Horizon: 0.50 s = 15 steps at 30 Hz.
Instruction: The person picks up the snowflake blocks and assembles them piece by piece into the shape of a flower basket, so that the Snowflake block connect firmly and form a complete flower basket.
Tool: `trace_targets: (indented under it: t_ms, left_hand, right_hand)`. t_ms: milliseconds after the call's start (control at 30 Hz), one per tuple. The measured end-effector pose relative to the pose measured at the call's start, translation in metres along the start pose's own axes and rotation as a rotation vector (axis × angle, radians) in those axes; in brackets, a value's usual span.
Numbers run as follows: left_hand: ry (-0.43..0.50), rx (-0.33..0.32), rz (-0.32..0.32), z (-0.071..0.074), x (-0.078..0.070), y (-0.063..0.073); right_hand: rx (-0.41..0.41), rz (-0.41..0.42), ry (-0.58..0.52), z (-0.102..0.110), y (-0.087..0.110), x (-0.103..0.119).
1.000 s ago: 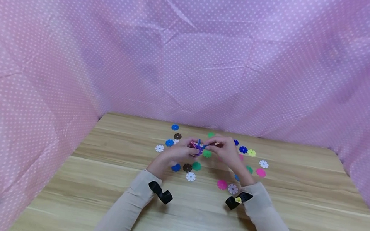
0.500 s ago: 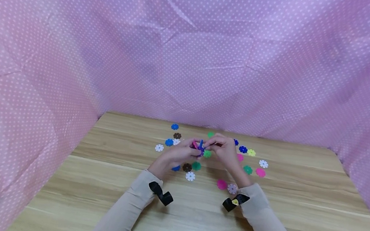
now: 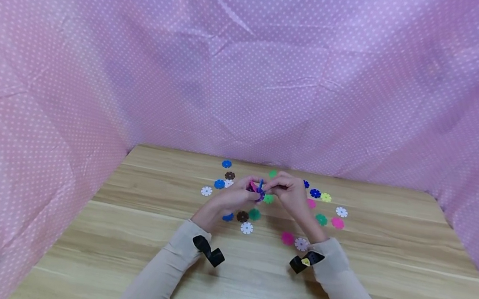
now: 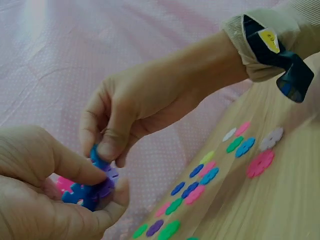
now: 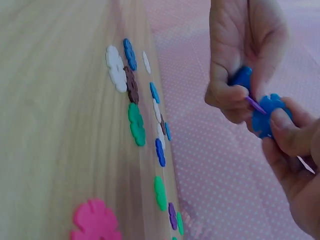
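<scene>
Above the table, my left hand (image 3: 233,199) grips a small cluster of joined, notched plastic snowflake discs. In the left wrist view a dark blue disc (image 4: 79,194), a purple disc (image 4: 105,188) and some pink show between its thumb and fingers. My right hand (image 3: 290,194) pinches a lighter blue snowflake disc (image 5: 264,121) between thumb and fingers. That disc meets the edge of the purple disc (image 5: 255,104) in the right wrist view. The fingers of both hands cover much of the cluster.
Loose snowflake discs lie flat around the hands on the wooden table (image 3: 248,292): a white one (image 3: 247,228), a brown one (image 3: 242,216), a pink one (image 3: 287,238), a yellow one (image 3: 326,197) and several others. A pink dotted cloth (image 3: 246,95) hangs behind the table and along its sides.
The cluster has turned a little in my left hand and shifted slightly right. My right forearm moved slightly left, uncovering a green disc beside it. Both grips continue.
</scene>
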<state>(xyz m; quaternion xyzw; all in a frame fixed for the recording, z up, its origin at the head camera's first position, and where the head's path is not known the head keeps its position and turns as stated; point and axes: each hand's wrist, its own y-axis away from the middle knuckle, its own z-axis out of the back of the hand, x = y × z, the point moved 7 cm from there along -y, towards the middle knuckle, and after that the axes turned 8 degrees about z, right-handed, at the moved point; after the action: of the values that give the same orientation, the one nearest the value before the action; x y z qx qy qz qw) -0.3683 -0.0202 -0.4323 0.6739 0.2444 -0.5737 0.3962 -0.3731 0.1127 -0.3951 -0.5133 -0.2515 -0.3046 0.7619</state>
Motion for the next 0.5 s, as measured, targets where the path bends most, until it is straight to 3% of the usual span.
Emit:
trace_targets:
  t_ms: [233, 500]
  left_hand:
    - [0.008, -0.067, 0.12, 0.008, 0.009, -0.001]
    - [0.057, -0.201, 0.141, 0.022, 0.009, 0.003]
  right_hand:
    - [0.149, -0.088, -0.005, -0.002, 0.001, -0.001]
    - [0.18, -0.178, 0.018, -0.006, 0.002, -0.009]
